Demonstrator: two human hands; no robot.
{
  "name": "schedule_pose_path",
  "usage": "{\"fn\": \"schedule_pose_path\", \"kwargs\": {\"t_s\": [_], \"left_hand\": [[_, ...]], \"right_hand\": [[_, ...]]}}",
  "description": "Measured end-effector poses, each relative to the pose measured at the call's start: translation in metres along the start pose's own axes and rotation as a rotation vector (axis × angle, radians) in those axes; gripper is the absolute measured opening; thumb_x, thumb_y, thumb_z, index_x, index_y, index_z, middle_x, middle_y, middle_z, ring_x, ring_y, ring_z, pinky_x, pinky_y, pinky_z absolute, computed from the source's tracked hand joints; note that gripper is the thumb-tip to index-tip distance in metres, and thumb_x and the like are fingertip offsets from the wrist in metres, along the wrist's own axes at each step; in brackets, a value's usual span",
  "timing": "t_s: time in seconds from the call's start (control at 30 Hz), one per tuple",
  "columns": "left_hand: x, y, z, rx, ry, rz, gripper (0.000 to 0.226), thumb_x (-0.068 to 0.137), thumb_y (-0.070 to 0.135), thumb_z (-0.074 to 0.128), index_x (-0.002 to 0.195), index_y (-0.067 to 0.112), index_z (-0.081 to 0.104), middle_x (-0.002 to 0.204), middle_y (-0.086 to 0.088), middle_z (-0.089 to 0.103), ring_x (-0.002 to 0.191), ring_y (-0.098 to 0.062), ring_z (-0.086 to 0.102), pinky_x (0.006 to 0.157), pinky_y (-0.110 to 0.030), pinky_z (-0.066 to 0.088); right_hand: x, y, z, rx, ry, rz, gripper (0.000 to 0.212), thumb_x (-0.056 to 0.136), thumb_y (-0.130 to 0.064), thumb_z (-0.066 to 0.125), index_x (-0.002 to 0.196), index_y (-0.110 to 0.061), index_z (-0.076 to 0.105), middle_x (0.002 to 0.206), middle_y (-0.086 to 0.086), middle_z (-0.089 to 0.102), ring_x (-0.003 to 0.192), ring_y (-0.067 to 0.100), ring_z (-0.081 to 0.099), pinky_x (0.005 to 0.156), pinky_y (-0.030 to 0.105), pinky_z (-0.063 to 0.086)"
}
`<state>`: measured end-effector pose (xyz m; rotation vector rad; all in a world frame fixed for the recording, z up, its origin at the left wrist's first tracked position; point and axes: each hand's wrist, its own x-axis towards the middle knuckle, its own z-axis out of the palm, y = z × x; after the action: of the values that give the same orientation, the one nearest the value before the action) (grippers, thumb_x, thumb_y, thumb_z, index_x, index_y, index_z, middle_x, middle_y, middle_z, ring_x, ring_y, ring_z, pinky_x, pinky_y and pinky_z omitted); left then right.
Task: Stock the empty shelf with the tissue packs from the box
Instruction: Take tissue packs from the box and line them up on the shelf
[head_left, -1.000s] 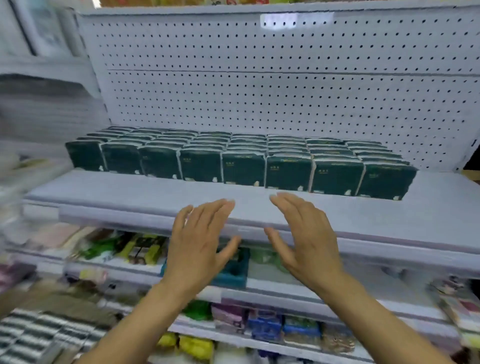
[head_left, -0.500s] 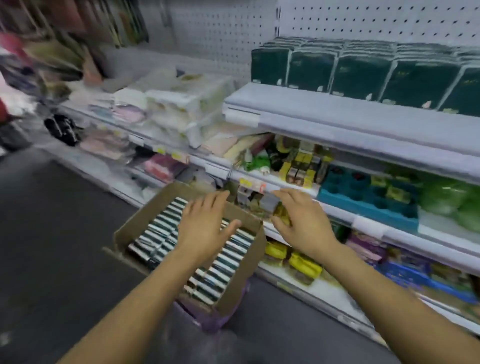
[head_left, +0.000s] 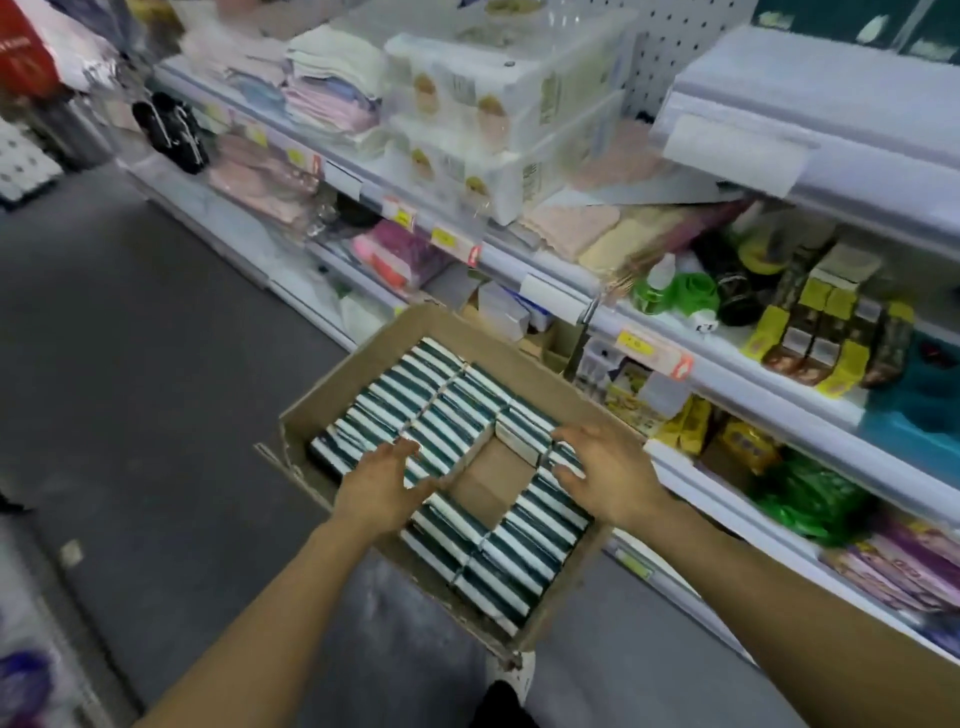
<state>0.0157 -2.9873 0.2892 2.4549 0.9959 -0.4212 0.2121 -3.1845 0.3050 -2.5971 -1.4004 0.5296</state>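
A: What is the biggest thing here?

B: The shelves (head_left: 613, 291) are running along the right side, holding towels, bottles and small boxes. The floor (head_left: 130, 415) is looking dark and grey.

A: And the box?

B: The box (head_left: 332, 395) is sitting low in front of the shelves, open at the top. I think it is sitting there so the person can reach in and then turn to the shelf.

A: Where are the packs?

B: The packs (head_left: 447, 405) are standing in tight rows inside the box. There is one bare gap in the middle, showing the cardboard bottom.

A: What are the hands doing?

B: The left hand (head_left: 382, 480) is hanging over the packs left of the gap. The right hand (head_left: 605, 467) is hanging over the packs right of the gap. Both are spread wide, fingers loose, holding nothing. I am guessing they are getting ready to scoop up a bunch of packs.
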Motion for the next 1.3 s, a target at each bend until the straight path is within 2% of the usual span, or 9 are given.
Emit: {"fn": "schedule_pose_path", "kwargs": {"t_s": [0.2, 0.33, 0.47, 0.7, 0.83, 0.93, 1.1, 1.17, 1.3], "left_hand": [[0.076, -0.028, 0.036, -0.061, -0.122, 0.005, 0.05, 0.096, 0.04, 0.058, 0.14, 0.017, 0.05, 0.144, -0.008, 0.05, 0.125, -0.025, 0.052, 0.102, -0.039, 0.045], [0.11, -0.026, 0.068, 0.055, -0.166, 0.215, 0.04, 0.097, 0.036, 0.058, 0.136, 0.025, 0.054, 0.139, 0.002, 0.054, 0.125, -0.021, 0.051, 0.102, -0.038, 0.043], [0.135, -0.025, 0.098, 0.291, -0.373, 0.467, 0.041, 0.095, 0.038, 0.06, 0.135, 0.029, 0.055, 0.134, 0.002, 0.058, 0.122, -0.02, 0.051, 0.1, -0.034, 0.042], [0.159, -0.023, 0.127, 0.52, -0.502, 0.565, 0.045, 0.095, 0.021, 0.06, 0.139, 0.021, 0.051, 0.137, -0.002, 0.054, 0.127, -0.025, 0.045, 0.106, -0.034, 0.037], [0.161, -0.015, 0.14, 0.685, -0.557, 0.679, 0.044, 0.09, 0.006, 0.06, 0.133, 0.015, 0.055, 0.128, -0.006, 0.06, 0.114, -0.026, 0.057, 0.091, -0.031, 0.048], [0.161, -0.005, 0.146, 0.781, -0.539, 0.669, 0.033, 0.096, 0.004, 0.051, 0.128, 0.008, 0.058, 0.125, -0.009, 0.061, 0.111, -0.025, 0.058, 0.077, -0.028, 0.036], [0.154, -0.003, 0.128, 0.651, -0.467, 0.599, 0.038, 0.095, 0.007, 0.05, 0.132, 0.013, 0.053, 0.124, -0.008, 0.063, 0.102, -0.024, 0.058, 0.086, -0.032, 0.042], [0.147, -0.008, 0.115, 0.509, -0.37, 0.551, 0.042, 0.094, 0.016, 0.053, 0.136, 0.023, 0.051, 0.119, -0.003, 0.065, 0.102, -0.024, 0.057, 0.092, -0.03, 0.035], [0.128, -0.018, 0.079, -0.025, -0.132, 0.148, 0.03, 0.092, 0.029, 0.057, 0.12, 0.021, 0.057, 0.095, -0.005, 0.067, 0.091, -0.028, 0.062, 0.086, -0.034, 0.041]], "right_hand": [[0.078, 0.027, 0.058, 0.109, -0.158, 0.102, 0.041, 0.098, -0.033, 0.051, 0.137, -0.02, 0.048, 0.137, 0.004, 0.051, 0.116, 0.023, 0.055, 0.088, 0.037, 0.05], [0.115, 0.037, 0.091, 0.064, -0.213, 0.147, 0.039, 0.097, -0.031, 0.053, 0.134, -0.018, 0.049, 0.13, 0.007, 0.053, 0.114, 0.026, 0.055, 0.088, 0.04, 0.051], [0.141, 0.042, 0.12, -0.008, -0.242, 0.166, 0.042, 0.091, -0.03, 0.063, 0.128, -0.012, 0.054, 0.125, 0.01, 0.057, 0.115, 0.026, 0.054, 0.089, 0.04, 0.052], [0.169, 0.04, 0.158, -0.264, -0.233, 0.184, 0.045, 0.094, -0.033, 0.053, 0.132, -0.01, 0.047, 0.132, 0.011, 0.053, 0.124, 0.027, 0.044, 0.094, 0.036, 0.04], [0.177, 0.036, 0.172, -0.435, -0.286, 0.206, 0.05, 0.095, -0.032, 0.053, 0.138, -0.007, 0.043, 0.139, 0.013, 0.046, 0.129, 0.029, 0.039, 0.101, 0.039, 0.036], [0.178, 0.036, 0.173, -0.429, -0.239, 0.228, 0.04, 0.093, -0.024, 0.056, 0.13, -0.01, 0.051, 0.134, 0.01, 0.051, 0.127, 0.028, 0.042, 0.096, 0.036, 0.04], [0.159, 0.037, 0.148, -0.256, -0.085, 0.252, 0.04, 0.093, -0.036, 0.056, 0.126, -0.013, 0.054, 0.129, 0.007, 0.052, 0.126, 0.025, 0.041, 0.088, 0.035, 0.042], [0.146, 0.034, 0.13, -0.115, -0.027, 0.303, 0.043, 0.093, -0.04, 0.057, 0.126, -0.014, 0.051, 0.125, 0.008, 0.056, 0.12, 0.027, 0.049, 0.086, 0.036, 0.044], [0.114, 0.024, 0.097, 0.215, 0.04, 0.393, 0.043, 0.091, -0.043, 0.058, 0.12, -0.011, 0.054, 0.102, 0.011, 0.067, 0.096, 0.033, 0.064, 0.073, 0.038, 0.052]]}}
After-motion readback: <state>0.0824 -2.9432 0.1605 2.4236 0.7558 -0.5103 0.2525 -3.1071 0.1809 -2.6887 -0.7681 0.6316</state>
